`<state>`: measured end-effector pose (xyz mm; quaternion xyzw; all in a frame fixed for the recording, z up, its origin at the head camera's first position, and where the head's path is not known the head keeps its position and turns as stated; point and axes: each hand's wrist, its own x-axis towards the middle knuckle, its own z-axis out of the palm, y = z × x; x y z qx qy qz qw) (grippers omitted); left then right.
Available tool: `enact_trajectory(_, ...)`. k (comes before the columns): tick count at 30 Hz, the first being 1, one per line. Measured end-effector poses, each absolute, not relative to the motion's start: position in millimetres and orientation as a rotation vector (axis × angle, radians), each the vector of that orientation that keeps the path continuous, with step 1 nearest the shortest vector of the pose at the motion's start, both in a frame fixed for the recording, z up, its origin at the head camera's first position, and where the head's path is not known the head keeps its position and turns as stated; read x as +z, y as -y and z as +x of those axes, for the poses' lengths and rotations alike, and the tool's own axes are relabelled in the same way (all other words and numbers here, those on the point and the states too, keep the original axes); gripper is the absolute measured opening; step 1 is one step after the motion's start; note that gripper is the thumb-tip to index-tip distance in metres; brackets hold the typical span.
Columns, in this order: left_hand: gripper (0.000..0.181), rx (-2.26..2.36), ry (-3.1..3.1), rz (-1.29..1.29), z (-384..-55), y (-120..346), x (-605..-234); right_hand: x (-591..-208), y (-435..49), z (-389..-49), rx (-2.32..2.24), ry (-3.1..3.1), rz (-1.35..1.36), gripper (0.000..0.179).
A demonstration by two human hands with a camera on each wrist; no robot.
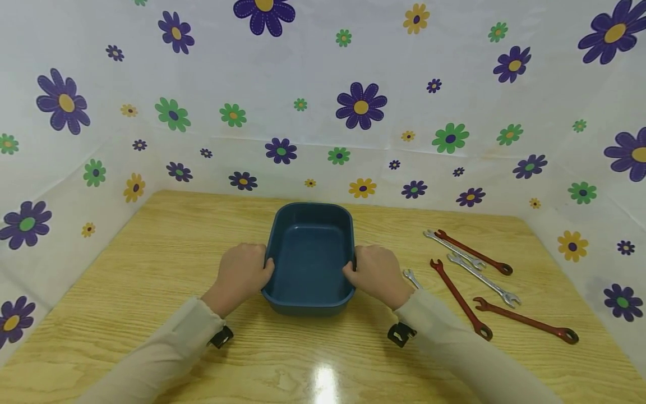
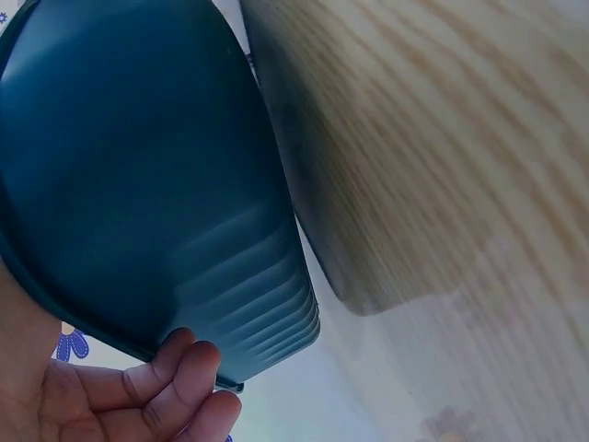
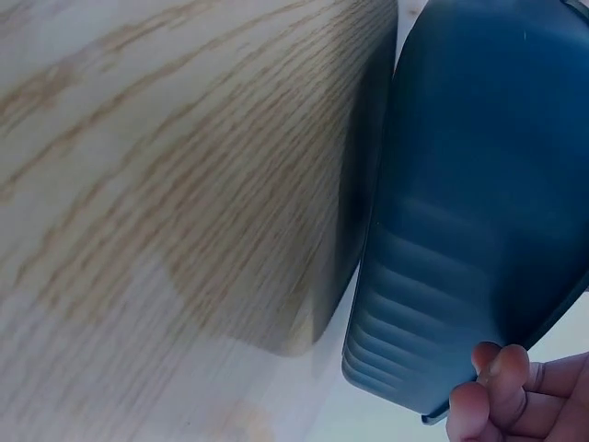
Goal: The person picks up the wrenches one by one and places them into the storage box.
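A dark blue plastic bin (image 1: 310, 264) with rounded corners is in the middle of the head view, its inside bare. My left hand (image 1: 243, 275) grips its left rim, thumb over the inner edge. On the opposite rim my right hand (image 1: 378, 274) holds on the same way. In the left wrist view, curled fingertips (image 2: 189, 382) press under the rim beside the ribbed side wall. The right wrist view has the fingers (image 3: 502, 378) bent against the bin's outer wall (image 3: 460, 230). A light strip shows between the bin's bottom and the table in both wrist views.
Several wrenches lie on the wood-grain table (image 1: 166, 247) at right, among them a red wrench (image 1: 525, 320) and a silver wrench (image 1: 484, 279). Another silver wrench (image 1: 411, 278) is partly hidden by my right forearm. A flower-printed cloth (image 1: 303, 67) encloses the back and sides.
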<state>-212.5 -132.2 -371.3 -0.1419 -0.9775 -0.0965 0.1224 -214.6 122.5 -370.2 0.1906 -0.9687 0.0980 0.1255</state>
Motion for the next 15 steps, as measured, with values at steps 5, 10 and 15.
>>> enact_trajectory(5,0.029,-0.268,2.878,-0.392,-211.6,133.8,-371.8,-371.6,-119.9,-215.2,0.278,2.822,0.567,0.027)
enact_trajectory(10,0.028,-0.254,2.875,-0.387,-210.4,136.1,-373.2,-373.8,-117.9,-215.2,0.270,2.806,0.581,0.028)
enact_trajectory(15,0.027,-0.250,2.871,-0.389,-210.1,137.8,-375.3,-378.0,-117.3,-215.0,0.286,2.776,0.602,0.028)
